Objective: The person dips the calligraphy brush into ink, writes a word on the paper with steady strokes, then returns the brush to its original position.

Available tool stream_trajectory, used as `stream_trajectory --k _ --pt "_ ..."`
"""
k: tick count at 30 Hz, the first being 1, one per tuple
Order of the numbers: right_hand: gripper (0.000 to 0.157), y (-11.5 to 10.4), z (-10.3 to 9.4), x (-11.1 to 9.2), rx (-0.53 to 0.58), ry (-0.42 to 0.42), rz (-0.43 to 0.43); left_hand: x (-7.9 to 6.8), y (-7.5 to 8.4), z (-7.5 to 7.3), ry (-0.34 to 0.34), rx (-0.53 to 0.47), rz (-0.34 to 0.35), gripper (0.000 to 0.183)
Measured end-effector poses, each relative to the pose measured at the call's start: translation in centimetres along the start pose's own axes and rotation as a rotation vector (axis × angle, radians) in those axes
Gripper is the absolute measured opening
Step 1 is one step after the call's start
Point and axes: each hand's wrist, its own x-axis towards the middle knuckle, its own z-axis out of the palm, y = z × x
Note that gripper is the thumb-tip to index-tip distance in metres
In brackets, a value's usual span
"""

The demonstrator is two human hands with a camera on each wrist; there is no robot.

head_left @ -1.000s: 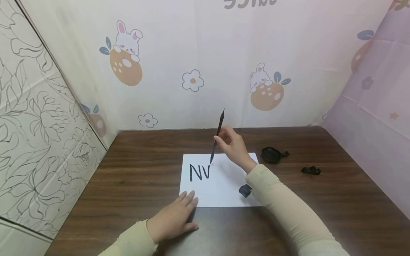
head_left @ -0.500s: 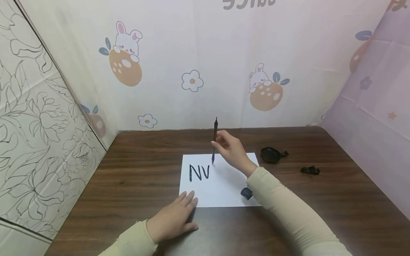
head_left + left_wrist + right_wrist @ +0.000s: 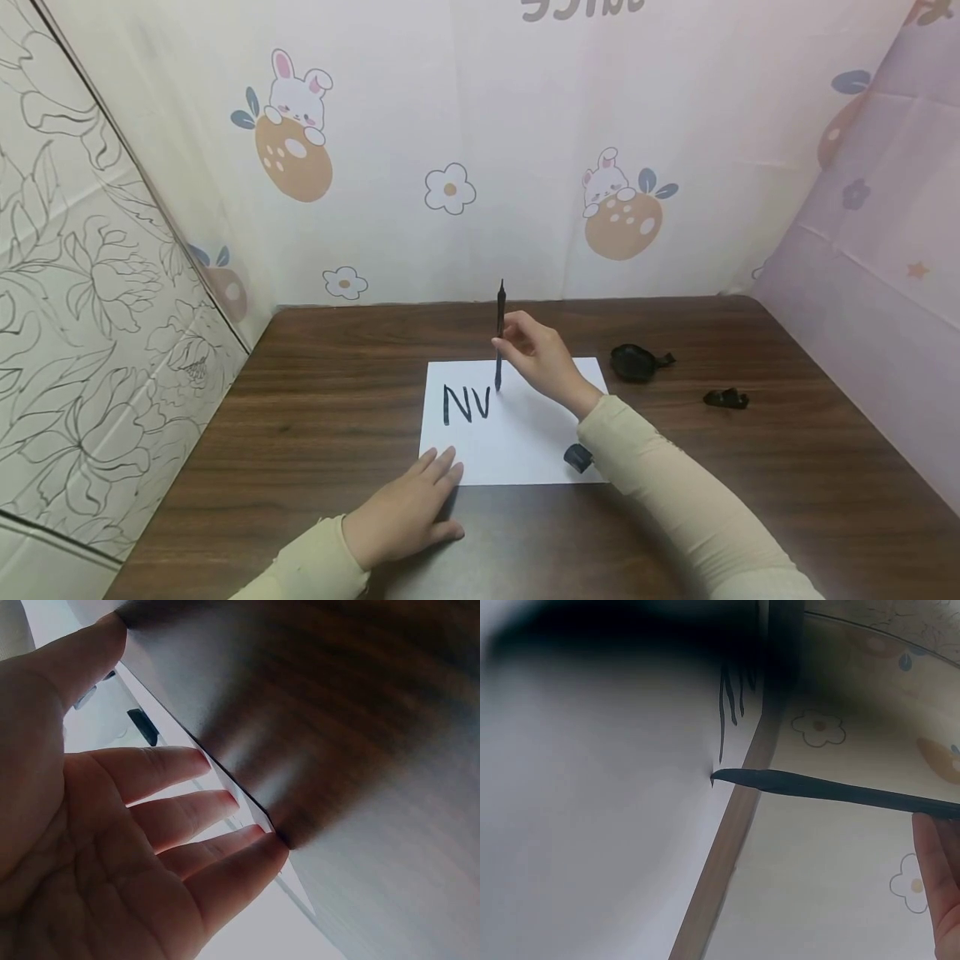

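Note:
My right hand [image 3: 543, 358] pinches a slim black writing brush [image 3: 500, 315] between thumb and fingers, its shaft nearly upright. In the right wrist view the dark brush tip [image 3: 731, 777] meets the paper, beside a small dark mark. A sheet of white paper [image 3: 510, 458] bears black brushed strokes [image 3: 467, 404] that look like "NV", just left of the tip. With fingers spread, my left hand [image 3: 408, 510] rests at the sheet's lower left corner, fingertips on the paper and thumb on the wood.
Right of the sheet a black shallow dish [image 3: 633, 363] sits on the brown wooden table [image 3: 330, 392]. Farther right lies a small black object [image 3: 726, 399]. Another small dark piece [image 3: 577, 457] is on the paper by my right sleeve. A patterned curtain [image 3: 390, 108] hangs behind the table.
The brush has swung from leaning right to nearly upright, and its tip has shifted slightly right and down on the paper. My right hand is a little lower; the left stays put.

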Motion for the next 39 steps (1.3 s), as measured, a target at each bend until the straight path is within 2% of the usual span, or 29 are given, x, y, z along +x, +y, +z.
stream_trajectory --k 20,39 --pt "0.026 -1.0 -0.7 -0.8 -0.001 -0.060 0.069 0.3 0.0 -0.2 -0.013 0.002 -0.004 0.075" --pt "0.027 -1.6 -0.6 -1.7 0.031 -0.094 0.047 0.2 0.1 -0.1 -0.034 -0.006 -0.013 0.075"
